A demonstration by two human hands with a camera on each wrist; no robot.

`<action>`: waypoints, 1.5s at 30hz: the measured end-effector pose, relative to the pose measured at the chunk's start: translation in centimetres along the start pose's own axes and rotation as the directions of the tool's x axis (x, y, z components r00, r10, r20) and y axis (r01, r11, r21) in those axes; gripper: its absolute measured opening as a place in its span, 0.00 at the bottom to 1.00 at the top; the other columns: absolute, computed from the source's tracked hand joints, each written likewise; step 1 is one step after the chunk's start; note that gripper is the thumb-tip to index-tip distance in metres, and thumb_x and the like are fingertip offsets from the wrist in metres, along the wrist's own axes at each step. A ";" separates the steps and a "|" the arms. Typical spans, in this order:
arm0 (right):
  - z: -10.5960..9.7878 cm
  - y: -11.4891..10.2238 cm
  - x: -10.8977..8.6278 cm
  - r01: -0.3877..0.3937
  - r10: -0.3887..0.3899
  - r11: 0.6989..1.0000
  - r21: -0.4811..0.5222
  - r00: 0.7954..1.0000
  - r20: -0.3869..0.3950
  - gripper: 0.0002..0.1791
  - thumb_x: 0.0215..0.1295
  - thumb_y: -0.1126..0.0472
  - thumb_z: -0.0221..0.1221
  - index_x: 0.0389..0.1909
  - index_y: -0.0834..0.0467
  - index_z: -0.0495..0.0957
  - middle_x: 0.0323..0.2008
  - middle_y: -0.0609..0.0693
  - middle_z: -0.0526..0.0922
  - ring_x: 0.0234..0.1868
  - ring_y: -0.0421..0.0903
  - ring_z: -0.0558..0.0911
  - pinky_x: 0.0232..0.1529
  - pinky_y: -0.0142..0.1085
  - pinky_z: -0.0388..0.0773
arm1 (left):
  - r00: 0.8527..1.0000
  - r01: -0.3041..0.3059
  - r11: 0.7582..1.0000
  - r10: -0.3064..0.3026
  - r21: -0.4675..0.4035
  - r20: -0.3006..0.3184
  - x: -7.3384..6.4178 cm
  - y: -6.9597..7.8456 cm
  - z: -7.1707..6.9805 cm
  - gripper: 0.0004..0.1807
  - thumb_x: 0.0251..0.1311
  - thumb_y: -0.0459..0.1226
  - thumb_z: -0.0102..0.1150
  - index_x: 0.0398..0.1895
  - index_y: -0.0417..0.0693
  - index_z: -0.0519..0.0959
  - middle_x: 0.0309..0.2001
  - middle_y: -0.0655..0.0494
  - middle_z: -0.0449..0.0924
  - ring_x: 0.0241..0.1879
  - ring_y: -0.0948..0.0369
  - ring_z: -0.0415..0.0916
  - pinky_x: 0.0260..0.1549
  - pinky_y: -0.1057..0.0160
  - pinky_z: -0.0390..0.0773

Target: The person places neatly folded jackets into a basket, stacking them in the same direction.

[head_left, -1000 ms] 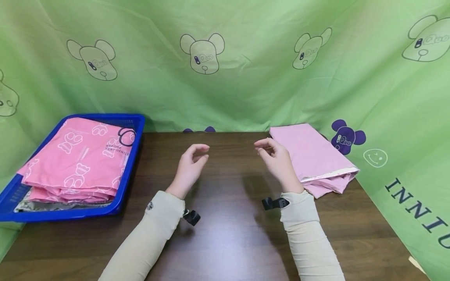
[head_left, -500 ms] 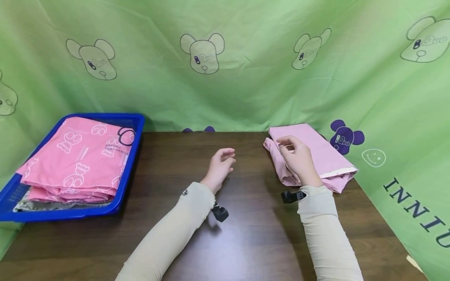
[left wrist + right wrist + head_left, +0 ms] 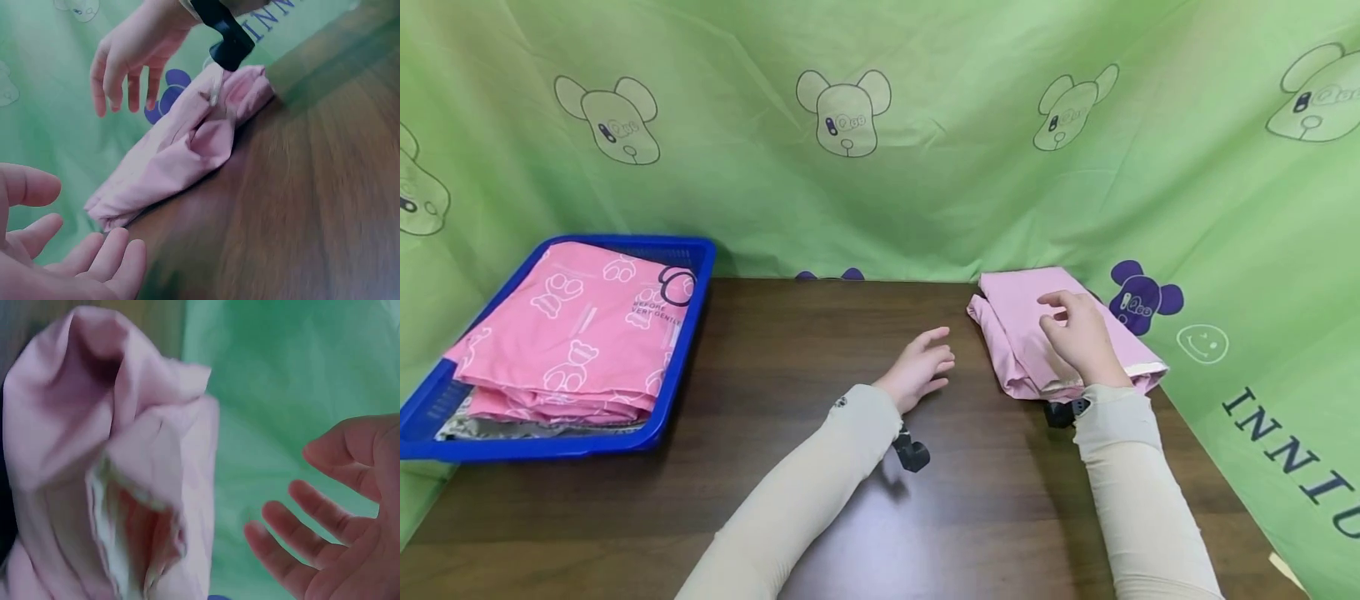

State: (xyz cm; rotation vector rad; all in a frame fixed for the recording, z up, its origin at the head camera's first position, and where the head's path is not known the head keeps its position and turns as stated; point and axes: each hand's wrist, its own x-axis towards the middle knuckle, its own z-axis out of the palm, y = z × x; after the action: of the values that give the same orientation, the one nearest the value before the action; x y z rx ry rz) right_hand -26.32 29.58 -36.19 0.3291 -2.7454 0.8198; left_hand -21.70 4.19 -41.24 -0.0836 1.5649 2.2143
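A folded light pink cloth (image 3: 1018,329) lies at the right back of the brown table, its pale edge facing the front. Over it hovers my right hand (image 3: 1078,337), fingers relaxed and holding nothing; the right wrist view shows those fingers (image 3: 312,531) apart from the cloth (image 3: 150,444). My left hand (image 3: 917,367) hangs above the table to the left of the cloth, with fingers spread and nothing between them. From the left wrist, the cloth (image 3: 175,150) appears as a loose, creased bundle beyond the left fingers (image 3: 103,256).
A blue plastic basket (image 3: 696,325) stands at the left, holding a folded pink printed cloth (image 3: 595,333) above a grey patterned one (image 3: 512,428). Green printed curtain (image 3: 925,192) hangs behind the wooden table (image 3: 805,350) and along its right side.
Both hands have moved right. The right hand went from beside the pink cloth to over it; the left came nearer to it. The cloth's left side now shows a folded layer.
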 end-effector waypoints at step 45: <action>-4.6 10.5 0.9 -0.309 0.342 0.939 -0.149 0.823 0.454 0.60 0.66 0.40 0.62 0.79 0.67 0.36 0.75 0.77 0.39 0.73 0.79 0.44 0.70 0.69 0.44 | 0.994 -0.044 0.998 0.049 -0.055 0.097 4.0 -3.2 4.6 0.39 0.67 0.28 0.51 0.81 0.51 0.54 0.78 0.33 0.46 0.76 0.45 0.52 0.70 0.42 0.60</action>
State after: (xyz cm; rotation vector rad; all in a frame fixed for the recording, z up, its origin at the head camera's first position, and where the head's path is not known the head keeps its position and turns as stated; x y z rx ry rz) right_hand -29.34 40.60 -37.45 0.0390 -3.3511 0.8052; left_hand -23.28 10.47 -43.52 0.0461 1.4708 2.2600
